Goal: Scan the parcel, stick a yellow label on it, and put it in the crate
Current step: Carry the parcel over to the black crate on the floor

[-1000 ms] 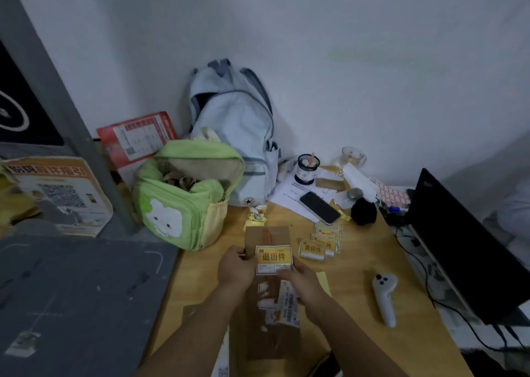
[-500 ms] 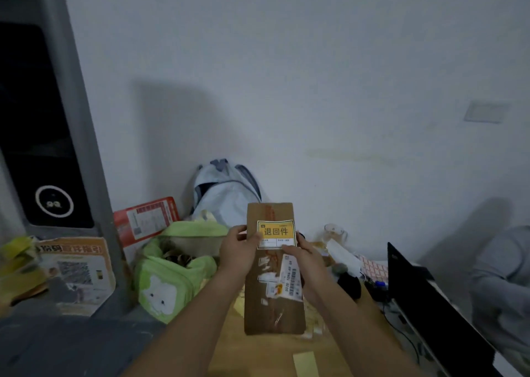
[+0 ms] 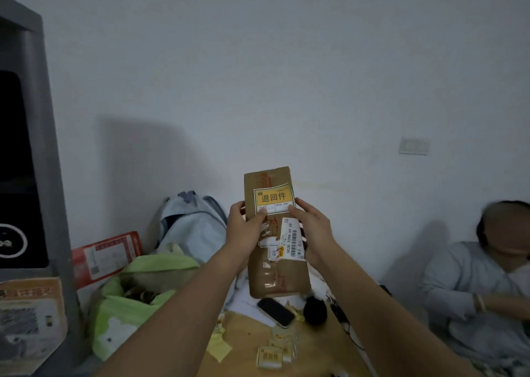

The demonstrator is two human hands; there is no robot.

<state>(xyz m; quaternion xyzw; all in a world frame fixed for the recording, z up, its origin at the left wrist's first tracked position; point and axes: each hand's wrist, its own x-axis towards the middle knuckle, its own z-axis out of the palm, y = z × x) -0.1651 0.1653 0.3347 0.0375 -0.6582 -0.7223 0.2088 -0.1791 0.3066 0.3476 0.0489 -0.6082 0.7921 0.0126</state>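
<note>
Both forearms reach forward and up, holding a long brown cardboard parcel (image 3: 275,233) upright in the air above the wooden tabletop (image 3: 315,345). The left hand (image 3: 246,230) grips its left edge, fingers wrapped around it, thumb pressing the lower left corner of the yellow rectangular label (image 3: 274,198) stuck near the parcel's top. The right hand (image 3: 311,227) clasps the right edge, thumb on the label's lower right corner. A black phone (image 3: 276,312) lies on the tabletop below.
</note>
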